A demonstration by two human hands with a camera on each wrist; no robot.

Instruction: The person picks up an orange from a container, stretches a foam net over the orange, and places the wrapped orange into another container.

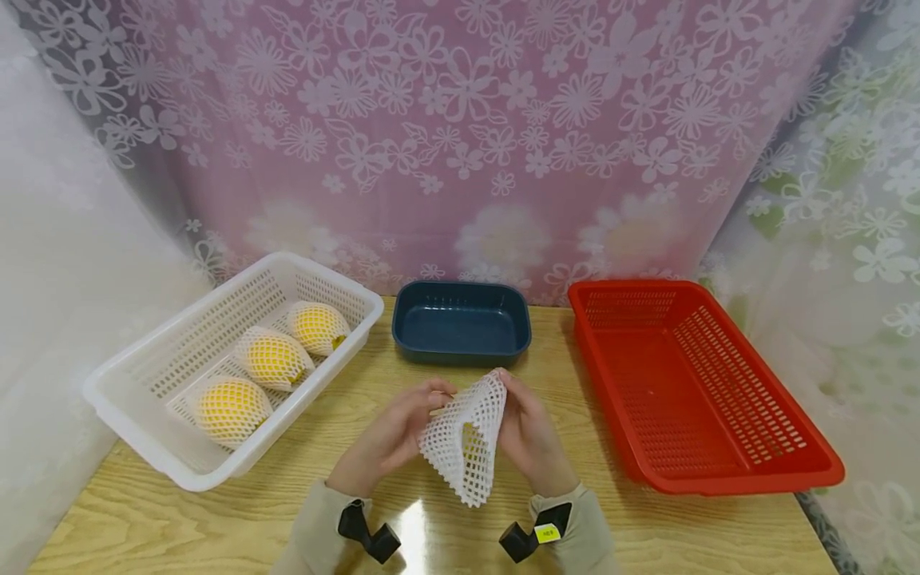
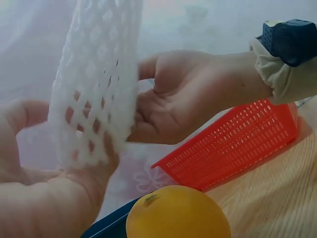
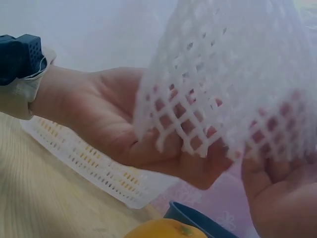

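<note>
A white foam fruit net (image 1: 460, 447) hangs between my two hands, its wide end towards me. My left hand (image 1: 398, 431) grips its left side. On the other side my right hand (image 1: 530, 439) pinches the net near its upper end. Through the mesh some yellow shows in the head view. In the left wrist view a bare orange (image 2: 178, 215) appears below the net, apart from both hands. Just the top of this orange (image 3: 166, 230) comes into the right wrist view. The mesh partly hides some fingertips.
Left of me stands a white basket (image 1: 154, 443) with 3 net-wrapped yellow fruits (image 1: 233, 411). A dark blue tray (image 1: 460, 355) sits at the back middle. To the right is a red basket (image 1: 668, 399). All stand on a wooden table (image 1: 165, 519) before a pink floral curtain (image 1: 467, 160).
</note>
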